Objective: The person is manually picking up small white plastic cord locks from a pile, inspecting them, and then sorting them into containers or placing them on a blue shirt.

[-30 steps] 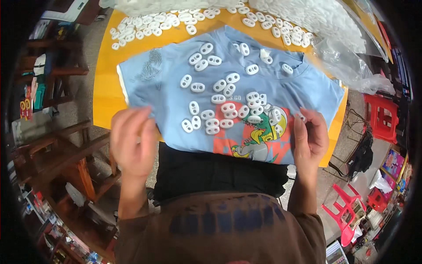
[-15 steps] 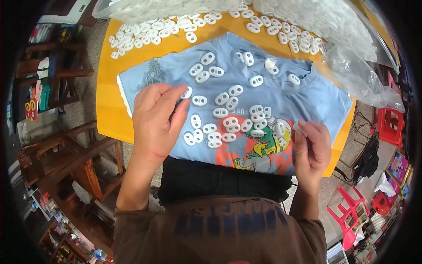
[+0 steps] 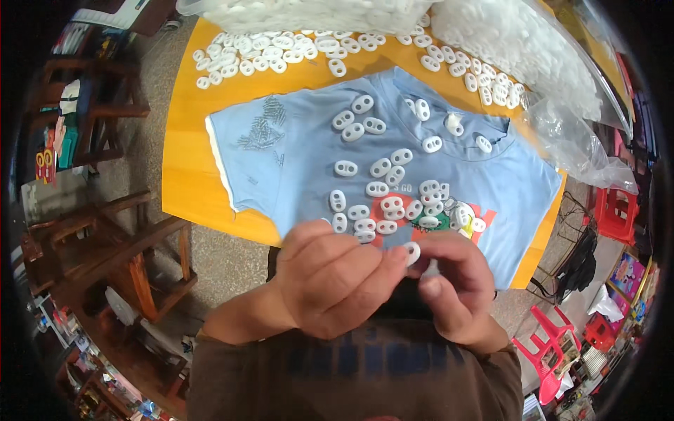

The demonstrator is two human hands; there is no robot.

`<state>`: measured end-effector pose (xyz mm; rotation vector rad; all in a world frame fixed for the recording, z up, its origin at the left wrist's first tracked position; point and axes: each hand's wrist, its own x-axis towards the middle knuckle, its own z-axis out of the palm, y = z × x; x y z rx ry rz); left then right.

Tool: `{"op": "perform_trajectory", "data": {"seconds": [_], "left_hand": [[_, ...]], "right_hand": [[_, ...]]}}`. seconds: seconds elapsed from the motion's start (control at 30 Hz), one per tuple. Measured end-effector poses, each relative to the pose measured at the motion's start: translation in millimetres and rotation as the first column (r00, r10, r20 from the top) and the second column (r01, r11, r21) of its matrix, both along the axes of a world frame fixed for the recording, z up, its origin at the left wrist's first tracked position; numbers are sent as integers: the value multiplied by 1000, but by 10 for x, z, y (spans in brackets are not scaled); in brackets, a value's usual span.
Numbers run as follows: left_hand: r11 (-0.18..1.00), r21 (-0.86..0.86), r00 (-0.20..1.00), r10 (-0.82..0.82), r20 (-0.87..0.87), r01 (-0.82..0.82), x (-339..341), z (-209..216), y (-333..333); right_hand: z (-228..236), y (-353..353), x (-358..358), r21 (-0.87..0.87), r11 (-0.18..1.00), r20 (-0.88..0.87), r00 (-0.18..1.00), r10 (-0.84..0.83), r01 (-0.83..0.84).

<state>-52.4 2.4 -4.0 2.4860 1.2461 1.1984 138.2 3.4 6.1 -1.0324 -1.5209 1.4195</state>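
Observation:
My two hands meet in front of my chest, above the near edge of a light blue T-shirt (image 3: 309, 151). My left hand (image 3: 333, 281) is closed, back up, with a white oval two-hole cord lock piece (image 3: 413, 252) pinched at its fingertips. Beside it, the curled fingers and thumb of my right hand (image 3: 460, 284) close on a small whitish piece (image 3: 432, 269), mostly hidden. Several more white two-hole pieces (image 3: 374, 125) lie scattered on the shirt. A heap of tiny metal springs (image 3: 261, 132) rests on its left sleeve.
The shirt covers part of a yellow tabletop (image 3: 186, 168). Along the far side, loose white pieces (image 3: 260, 52) lie before a full clear bin (image 3: 309, 14). A bulging clear bag (image 3: 519, 49) of white parts stands at the far right. Red stools (image 3: 547, 344) and wooden furniture (image 3: 140, 274) flank the table.
My left hand has come from the shirt's left part toward me and right, bringing a white piece. My right hand has moved left and nearer, so both hands now meet.

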Motion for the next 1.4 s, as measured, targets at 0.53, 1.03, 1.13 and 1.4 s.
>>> {"op": "perform_trajectory", "data": {"seconds": [0.53,1.03,1.13,1.4], "left_hand": [[910,-71,909,400,-117,-409,-509,-238,487],[927,66,771,345,-535,-369,-522,-95,812],[939,91,760,323,-563,-331,-540,-66,854],[918,-91,859,321,-398,-385,-446,-4,682]], "right_hand": [[-126,34,-86,-511,858,-369,887,-277,55],[-201,-4,320,190,922,139,921,-365,337],[-260,-38,466,235,886,312,833,-458,399],[-304,106,518,480,852,557,677,-481,210]]}}
